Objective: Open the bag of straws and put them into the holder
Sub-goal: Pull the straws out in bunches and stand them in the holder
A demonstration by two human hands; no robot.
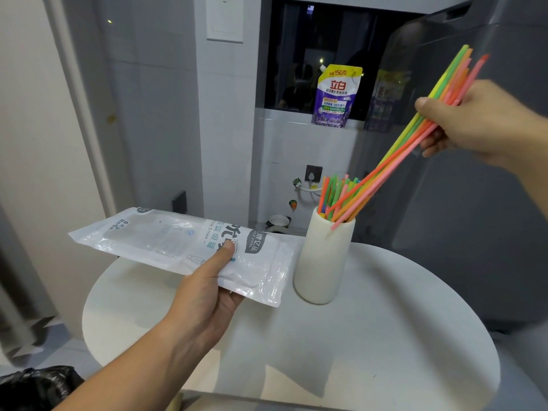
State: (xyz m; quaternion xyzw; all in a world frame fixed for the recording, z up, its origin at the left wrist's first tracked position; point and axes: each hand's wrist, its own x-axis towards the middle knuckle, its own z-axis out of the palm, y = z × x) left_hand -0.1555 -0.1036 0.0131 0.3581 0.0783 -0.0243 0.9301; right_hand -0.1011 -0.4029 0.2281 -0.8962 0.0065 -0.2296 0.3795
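Note:
My left hand [207, 295] grips a clear and white plastic straw bag [166, 241], flat and seemingly empty, held level above the left of the round white table [370, 336]. To its right on the table stands a cream ribbed holder [323, 265], upright, with several coloured straws [336, 191] sticking out of it. My right hand [474, 120] is up at the right, closed on a slanted bundle of coloured straws [406, 134]. Their lower ends reach the holder's mouth, and one pink tip rests at the rim.
A purple detergent pouch [336, 96] stands on the sill of a dark window behind. A grey appliance [474, 203] fills the right side, close to the table. A black bag [35, 387] lies at the bottom left, and a small pot [278, 222] sits on the floor beyond.

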